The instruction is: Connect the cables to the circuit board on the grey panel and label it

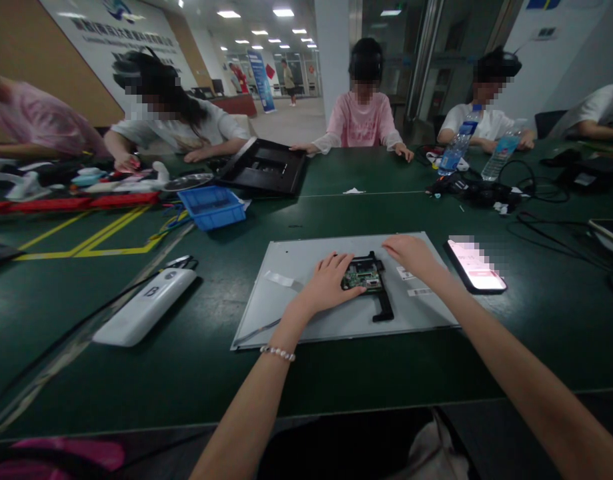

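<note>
A flat silver-grey panel (326, 327) lies on the green table (186, 373) in front of me. On its middle sits a black bracket (385, 307) around a green circuit board (362, 277). My left hand (329, 283) rests over the left side of the board and bracket, fingers spread, thumb at the board's lower edge. My right hand (409, 253) is over the panel's upper right, just right of the bracket, with fingers pressed together. Whatever those fingertips hold, if anything, is too small to make out.
A lit phone (476, 267) lies right of the panel, a white power bank (146, 307) with a cable to the left. Behind are a blue bin (213, 208), a black frame (266, 167) and bottles (456, 143). Several people sit around the table.
</note>
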`<state>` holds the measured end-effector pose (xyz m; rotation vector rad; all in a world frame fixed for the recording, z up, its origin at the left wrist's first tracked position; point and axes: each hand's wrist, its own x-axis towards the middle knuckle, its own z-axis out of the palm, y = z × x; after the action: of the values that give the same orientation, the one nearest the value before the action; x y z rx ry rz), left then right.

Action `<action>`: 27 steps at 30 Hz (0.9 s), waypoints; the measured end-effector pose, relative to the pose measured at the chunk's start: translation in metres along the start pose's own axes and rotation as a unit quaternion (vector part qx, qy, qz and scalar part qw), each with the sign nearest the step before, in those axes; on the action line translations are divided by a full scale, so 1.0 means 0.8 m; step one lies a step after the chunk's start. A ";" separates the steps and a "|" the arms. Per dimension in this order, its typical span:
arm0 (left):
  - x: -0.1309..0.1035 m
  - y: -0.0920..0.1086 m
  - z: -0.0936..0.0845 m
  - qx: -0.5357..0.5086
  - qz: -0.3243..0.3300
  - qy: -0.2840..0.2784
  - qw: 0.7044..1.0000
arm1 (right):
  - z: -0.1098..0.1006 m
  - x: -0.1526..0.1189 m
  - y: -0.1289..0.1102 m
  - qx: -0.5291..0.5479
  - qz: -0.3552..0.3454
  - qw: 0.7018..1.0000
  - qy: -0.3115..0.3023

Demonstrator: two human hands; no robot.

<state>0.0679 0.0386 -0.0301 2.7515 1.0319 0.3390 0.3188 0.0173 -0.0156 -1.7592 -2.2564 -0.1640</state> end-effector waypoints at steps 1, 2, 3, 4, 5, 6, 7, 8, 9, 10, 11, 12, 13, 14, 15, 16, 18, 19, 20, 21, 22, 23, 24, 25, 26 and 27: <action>0.000 0.000 0.000 0.000 0.000 0.002 1.000 | -0.002 0.005 -0.008 0.003 -0.003 1.000 0.002; 0.000 0.000 0.000 0.001 0.000 0.004 1.000 | -0.004 0.011 -0.017 0.005 -0.009 1.000 0.001; 0.000 0.000 0.000 0.001 0.000 0.004 1.000 | -0.004 0.016 -0.026 0.006 -0.019 1.000 -0.003; 0.000 0.001 0.000 0.001 0.000 0.004 1.000 | -0.004 0.021 -0.034 0.005 -0.028 1.000 -0.007; 0.000 0.001 -0.001 0.001 0.001 0.004 1.000 | -0.003 0.026 -0.041 0.002 -0.036 0.999 -0.013; 0.000 0.001 -0.001 0.002 0.002 0.003 1.000 | -0.001 0.030 -0.047 -0.002 -0.042 0.999 -0.021; 0.001 0.001 -0.001 0.002 0.004 0.003 1.000 | 0.001 0.032 -0.052 -0.008 -0.046 0.998 -0.030; 0.001 0.002 -0.002 0.003 0.006 0.002 1.000 | 0.005 0.034 -0.056 -0.014 -0.047 0.998 -0.041; 0.001 0.002 -0.002 0.003 0.007 0.002 1.000 | 0.008 0.034 -0.059 -0.019 -0.048 0.997 -0.052; 0.001 0.002 -0.003 0.002 0.007 0.003 1.000 | 0.012 0.034 -0.060 -0.022 -0.045 0.997 -0.061; 0.001 0.003 -0.003 0.001 0.008 0.003 1.000 | 0.015 0.033 -0.061 -0.023 -0.041 0.997 -0.067; 0.001 0.003 -0.004 0.000 0.009 0.003 1.000 | 0.017 0.032 -0.061 -0.019 -0.038 0.997 -0.069; 0.000 0.004 -0.004 -0.002 0.010 0.003 1.000 | 0.020 0.031 -0.060 -0.010 -0.037 0.997 -0.067; 0.000 0.004 -0.004 -0.004 0.011 0.003 1.000 | 0.021 0.029 -0.059 0.003 -0.037 0.997 -0.062; 0.000 0.004 -0.004 -0.005 0.013 0.003 1.000 | 0.023 0.028 -0.058 0.018 -0.037 0.998 -0.057; 0.000 0.004 -0.004 -0.005 0.014 0.004 1.000 | 0.023 0.027 -0.057 0.034 -0.035 0.997 -0.052; 0.000 0.003 -0.003 -0.005 0.014 0.006 1.000 | 0.025 0.025 -0.056 0.065 -0.026 0.996 -0.047; 0.000 0.003 -0.003 -0.003 0.013 0.007 1.000 | 0.025 0.025 -0.055 0.079 -0.020 0.996 -0.046; 0.001 0.003 -0.002 -0.002 0.011 0.007 1.000 | 0.025 0.025 -0.055 0.092 -0.014 0.995 -0.045; 0.001 0.002 -0.002 0.000 0.010 0.006 1.000 | 0.024 0.025 -0.055 0.104 -0.010 0.994 -0.042; 0.001 0.002 -0.001 0.003 0.008 0.004 1.000 | 0.023 0.025 -0.054 0.115 -0.007 0.993 -0.037; 0.001 0.002 -0.001 0.006 0.006 0.002 1.000 | 0.021 0.025 -0.053 0.126 -0.006 0.992 -0.030; 0.000 0.003 -0.001 0.009 0.004 0.001 1.000 | 0.019 0.025 -0.051 0.135 -0.004 0.991 -0.021; 0.000 0.003 -0.002 0.012 0.004 0.000 1.000 | 0.015 0.024 -0.048 0.143 -0.001 0.990 -0.011; 0.000 0.004 -0.002 0.014 0.004 0.000 1.000 | 0.012 0.022 -0.044 0.149 0.002 0.989 -0.001; -0.001 0.004 -0.003 0.016 0.005 -0.001 1.000 | 0.008 0.019 -0.038 0.153 0.008 0.988 0.006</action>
<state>0.0688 0.0361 -0.0273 2.7851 1.0312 0.3244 0.2849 0.0257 -0.0150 -1.6072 -2.1241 0.1667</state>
